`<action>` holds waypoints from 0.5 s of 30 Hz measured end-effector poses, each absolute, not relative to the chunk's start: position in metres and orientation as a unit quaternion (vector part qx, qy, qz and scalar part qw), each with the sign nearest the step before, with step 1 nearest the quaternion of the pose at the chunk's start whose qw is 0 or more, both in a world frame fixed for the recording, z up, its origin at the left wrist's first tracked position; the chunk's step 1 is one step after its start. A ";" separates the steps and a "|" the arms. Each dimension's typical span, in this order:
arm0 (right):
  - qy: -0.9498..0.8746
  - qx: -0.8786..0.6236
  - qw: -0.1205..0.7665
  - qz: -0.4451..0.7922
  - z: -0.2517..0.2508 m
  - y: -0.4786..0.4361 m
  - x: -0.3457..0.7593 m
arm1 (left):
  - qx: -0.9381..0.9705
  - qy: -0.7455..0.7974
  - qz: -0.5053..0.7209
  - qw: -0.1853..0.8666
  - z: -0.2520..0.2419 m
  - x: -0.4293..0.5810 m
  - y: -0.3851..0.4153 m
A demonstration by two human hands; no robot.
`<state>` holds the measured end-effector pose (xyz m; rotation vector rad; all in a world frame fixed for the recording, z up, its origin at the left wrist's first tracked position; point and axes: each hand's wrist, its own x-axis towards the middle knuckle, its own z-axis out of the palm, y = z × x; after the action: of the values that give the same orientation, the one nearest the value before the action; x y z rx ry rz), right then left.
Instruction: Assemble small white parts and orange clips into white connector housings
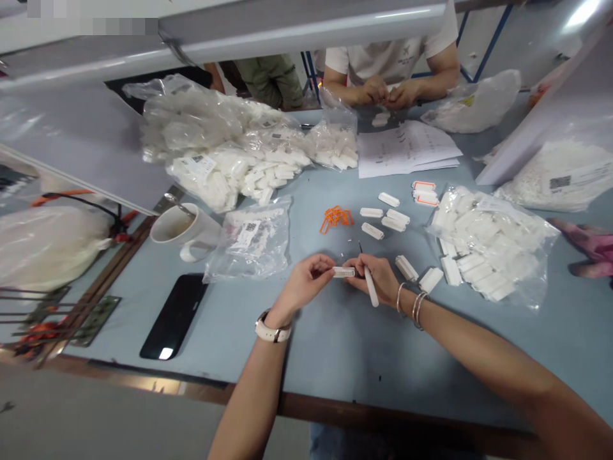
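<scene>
Between both hands is a small white plastic housing with a row of slots along its face. My left hand pinches its left end between thumb and fingers. My right hand touches the right end and also grips a tool with a white handle; its thin dark tip points up and away. Beyond the hands lies a pile of orange rectangular frames. Several loose white housings lie right of that pile, and a few with orange frames sit farther right.
Bags of white parts lie right and at the back. A flat bag, a mug with a spoon and a black phone are left. Papers lie near a person's hands across the table.
</scene>
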<state>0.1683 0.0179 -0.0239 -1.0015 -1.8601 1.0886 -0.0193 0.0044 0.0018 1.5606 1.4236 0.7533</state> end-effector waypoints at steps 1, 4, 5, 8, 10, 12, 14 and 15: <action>-0.729 -0.391 0.373 0.421 -0.024 0.018 0.168 | 0.619 0.570 0.310 0.443 0.000 -0.019 0.004; -0.729 -0.398 0.375 0.412 -0.027 0.018 0.168 | 0.608 0.563 0.323 0.457 -0.004 -0.019 0.005; -0.724 -0.400 0.378 0.415 -0.027 0.019 0.168 | 0.606 0.560 0.328 0.461 -0.005 -0.020 0.006; -0.707 -0.402 0.385 0.437 -0.029 0.019 0.167 | 0.603 0.564 0.336 0.454 -0.008 -0.021 0.010; -0.710 -0.396 0.379 0.442 -0.028 0.019 0.167 | 0.619 0.578 0.343 0.406 -0.009 -0.020 0.014; -0.721 -0.393 0.369 0.434 -0.028 0.019 0.167 | 0.659 0.579 0.346 0.332 -0.010 -0.017 0.020; -0.729 -0.393 0.362 0.428 -0.026 0.019 0.167 | 0.709 0.556 0.331 0.279 -0.012 -0.014 0.026; -0.731 -0.394 0.360 0.425 -0.026 0.019 0.167 | 0.731 0.543 0.319 0.262 -0.014 -0.013 0.029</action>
<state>0.1668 0.0189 -0.0257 -1.0149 -1.8851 1.0966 -0.0131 0.0289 -0.0135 1.9777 1.4702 0.8632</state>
